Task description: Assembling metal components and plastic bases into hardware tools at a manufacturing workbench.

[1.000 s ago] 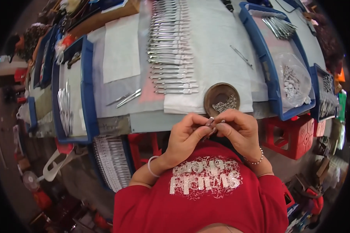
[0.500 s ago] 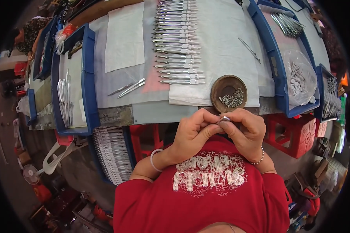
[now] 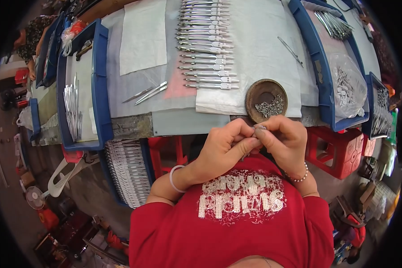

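My left hand (image 3: 228,147) and my right hand (image 3: 283,143) meet at the table's front edge, fingers pinched together. Between the fingertips is a small silver metal part (image 3: 259,127), mostly hidden, so its kind is unclear. A bit of metal also peeks out below the left fingers. Just beyond my hands stands a round brown bowl (image 3: 253,102) holding many tiny metal pieces (image 3: 271,107). Farther off, a row of silver drawing compasses (image 3: 207,44) lies side by side on white sheeting.
A blue tray (image 3: 100,85) of slim metal rods (image 3: 73,111) stands left; another blue tray (image 3: 324,89) at right holds rods and a clear bag of metal parts (image 3: 349,91). Loose metal pieces (image 3: 151,94) lie left of the row. Below are red stools (image 3: 339,152) and a filled crate (image 3: 128,172).
My hands stay pinched together, but the fingers have shifted and cover more of the silver part. A bit of metal now shows below the left fingers. The whole view has shifted slightly.
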`<action>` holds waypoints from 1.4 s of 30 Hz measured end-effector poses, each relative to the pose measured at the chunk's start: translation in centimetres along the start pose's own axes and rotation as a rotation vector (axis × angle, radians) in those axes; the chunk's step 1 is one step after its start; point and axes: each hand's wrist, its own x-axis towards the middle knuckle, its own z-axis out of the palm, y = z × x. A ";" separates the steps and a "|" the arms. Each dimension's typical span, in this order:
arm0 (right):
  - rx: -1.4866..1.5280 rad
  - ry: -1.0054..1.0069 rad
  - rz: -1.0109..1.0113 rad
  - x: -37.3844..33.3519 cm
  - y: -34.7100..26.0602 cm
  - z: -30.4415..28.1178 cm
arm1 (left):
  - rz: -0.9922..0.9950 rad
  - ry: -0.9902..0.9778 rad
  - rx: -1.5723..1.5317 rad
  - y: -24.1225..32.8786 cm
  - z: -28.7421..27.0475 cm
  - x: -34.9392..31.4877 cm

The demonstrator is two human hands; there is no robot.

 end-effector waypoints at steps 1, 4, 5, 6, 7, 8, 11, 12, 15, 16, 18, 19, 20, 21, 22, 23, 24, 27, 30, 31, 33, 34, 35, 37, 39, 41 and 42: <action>0.162 -0.002 0.122 0.0 0.3 0.2 | -0.004 0.003 -0.007 0.1 -0.1 0.1; 0.220 -0.025 0.331 1.1 1.2 -0.1 | -0.168 -0.053 -0.034 0.5 -0.8 1.1; 0.241 -0.034 0.343 1.4 1.6 -0.2 | -0.183 -0.057 -0.066 0.5 -0.9 1.3; 0.290 -0.040 0.378 1.9 1.9 -0.3 | -0.198 -0.061 -0.099 0.5 -1.0 1.6; 0.338 -0.025 0.424 2.3 2.5 -0.4 | -0.230 -0.067 -0.113 0.8 -1.1 2.1; 0.388 -0.035 0.447 2.7 3.1 -0.6 | -0.264 -0.066 -0.152 0.9 -1.3 2.5; 0.514 -0.063 0.503 3.6 4.5 -0.7 | -0.315 -0.057 -0.181 0.7 -1.9 3.5; 0.556 -0.078 0.520 3.7 4.9 -0.6 | -0.339 -0.057 -0.220 0.6 -2.1 3.6; 0.585 -0.080 0.552 3.9 4.9 -0.5 | -0.369 -0.054 -0.283 0.5 -2.3 3.9; 0.593 -0.075 0.556 3.9 4.9 -0.5 | -0.376 -0.055 -0.288 0.5 -2.3 3.9; 0.593 -0.072 0.550 3.7 4.8 -0.5 | -0.381 -0.056 -0.294 0.5 -2.4 3.8; 0.596 -0.068 0.546 3.5 4.7 -0.4 | -0.376 -0.067 -0.293 0.6 -2.4 3.8; 0.595 -0.067 0.547 3.3 4.6 -0.3 | -0.372 -0.078 -0.292 0.7 -2.5 3.7; 0.584 -0.043 0.511 3.1 4.6 -0.1 | -0.372 -0.079 -0.293 0.9 -2.5 3.6; 0.572 -0.020 0.475 2.9 4.4 0.1 | -0.369 -0.094 -0.243 1.2 -2.4 3.6; 0.570 -0.019 0.476 2.6 4.3 0.2 | -0.367 -0.108 -0.193 1.6 -2.4 3.6; 0.561 0.012 0.422 2.2 4.1 0.4 | -0.366 -0.110 -0.195 2.1 -2.3 3.6; 0.536 0.096 0.337 1.2 3.4 1.0 | -0.358 -0.145 -0.042 3.1 -2.1 3.5; 0.548 0.169 0.271 0.5 3.2 1.4 | -0.345 -0.198 0.019 3.4 -2.0 3.8; 0.575 0.189 0.239 0.3 3.2 1.4 | -0.342 -0.221 0.060 3.5 -2.0 3.9; 0.591 0.196 0.236 0.2 3.4 1.2 | -0.338 -0.243 0.104 3.7 -1.9 4.3; 0.605 0.207 0.234 0.1 3.5 1.0 | -0.348 -0.249 0.126 3.7 -1.7 4.5; 0.605 0.211 0.232 0.1 3.6 0.8 | -0.356 -0.256 0.150 3.8 -1.5 4.8; 0.613 0.234 0.231 0.0 3.6 0.4 | -0.363 -0.272 0.167 3.8 -1.2 5.2; 0.604 0.250 0.239 -0.4 3.4 0.1 | -0.361 -0.304 0.192 3.7 -0.7 5.5; 0.593 0.263 0.242 -0.7 3.2 -0.3 | -0.311 -0.293 0.148 3.6 0.0 5.4; 0.596 0.292 0.252 -0.7 2.3 -0.1 | -0.332 -0.297 0.114 4.0 0.2 5.2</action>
